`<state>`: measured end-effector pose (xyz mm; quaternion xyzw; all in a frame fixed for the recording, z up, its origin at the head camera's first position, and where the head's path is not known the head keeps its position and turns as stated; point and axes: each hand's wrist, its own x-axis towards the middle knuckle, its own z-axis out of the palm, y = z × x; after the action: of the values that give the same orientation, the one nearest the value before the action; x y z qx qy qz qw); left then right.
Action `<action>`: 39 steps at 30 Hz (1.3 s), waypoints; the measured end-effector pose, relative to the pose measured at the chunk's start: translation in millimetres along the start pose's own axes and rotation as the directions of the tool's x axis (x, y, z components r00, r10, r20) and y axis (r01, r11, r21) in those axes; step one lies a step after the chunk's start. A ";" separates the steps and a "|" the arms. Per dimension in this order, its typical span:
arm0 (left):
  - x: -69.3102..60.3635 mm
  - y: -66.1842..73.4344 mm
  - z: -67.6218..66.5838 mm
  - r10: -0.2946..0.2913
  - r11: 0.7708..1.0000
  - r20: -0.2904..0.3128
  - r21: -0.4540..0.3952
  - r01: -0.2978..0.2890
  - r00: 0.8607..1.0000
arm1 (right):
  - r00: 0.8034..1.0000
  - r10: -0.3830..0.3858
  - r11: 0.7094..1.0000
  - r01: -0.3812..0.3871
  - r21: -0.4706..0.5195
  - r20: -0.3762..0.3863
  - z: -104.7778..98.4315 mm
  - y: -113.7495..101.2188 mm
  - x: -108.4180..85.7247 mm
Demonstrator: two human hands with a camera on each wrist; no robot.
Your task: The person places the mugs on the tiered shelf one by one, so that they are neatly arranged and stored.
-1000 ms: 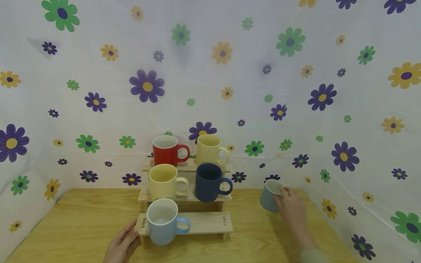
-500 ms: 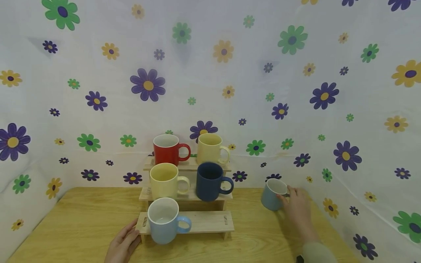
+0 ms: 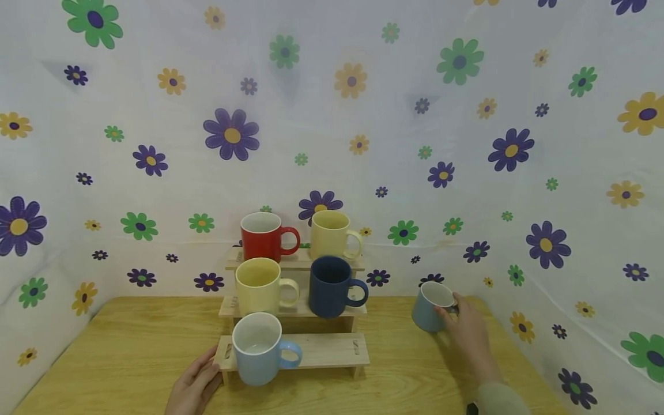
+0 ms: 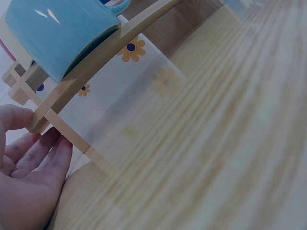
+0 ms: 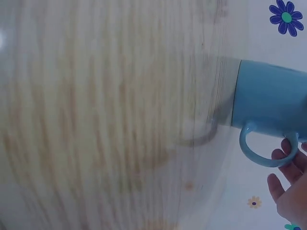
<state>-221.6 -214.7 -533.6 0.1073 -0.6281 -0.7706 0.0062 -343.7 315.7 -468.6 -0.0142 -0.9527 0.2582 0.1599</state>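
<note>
At the right of the table, my right hand (image 3: 468, 327) grips a greyish-blue mug (image 3: 429, 311) by the top of its handle (image 5: 259, 160), with fingertips at the loop. The mug leans slightly left in the head view; whether its base touches the table I cannot tell. My left hand (image 3: 193, 383) holds the left end of the lowest step of a wooden tiered stand (image 3: 332, 351), the step's corner (image 4: 38, 122) between its digits. A light blue mug (image 3: 256, 354) stands on that step's left part, its handle pointing right.
The middle step bears a yellow mug (image 3: 256, 288) and a navy mug (image 3: 329, 291). On the top step stand a red mug (image 3: 261, 242) and a pale yellow mug (image 3: 328, 236). A flower-patterned white sheet (image 3: 389, 121) encloses the wooden table (image 3: 135, 351) at back and sides.
My right hand has moved from the mug's rim to its handle, which has turned right, and the mug has shifted slightly. My left hand has stayed at the stand.
</note>
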 end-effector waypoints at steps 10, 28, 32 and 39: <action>-1.5 0.8 1.1 -0.010 1.000 -0.002 0.002 0.010 1.000 | 0.993 0.109 0.975 -0.116 0.189 0.051 7.4 -4.0 -9.9; -0.1 0.2 0.3 -0.046 0.999 -0.007 -0.004 0.046 0.999 | 0.977 0.188 0.925 -0.212 0.315 0.103 13.7 -25.8 -35.4; 0.3 0.8 0.2 -0.035 0.999 0.003 -0.005 0.035 0.999 | 0.978 0.174 0.929 -0.202 0.310 0.117 14.7 -32.9 -41.7; 0.3 0.5 0.3 -0.029 1.000 0.007 -0.001 0.029 1.000 | 0.974 0.152 0.896 -0.207 0.393 0.167 17.0 -37.3 -50.9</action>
<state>-221.9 -214.5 -533.1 0.1135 -0.6259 -0.7715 -0.0072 -298.6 269.5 -479.1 -0.0512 -0.8807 0.4654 0.0714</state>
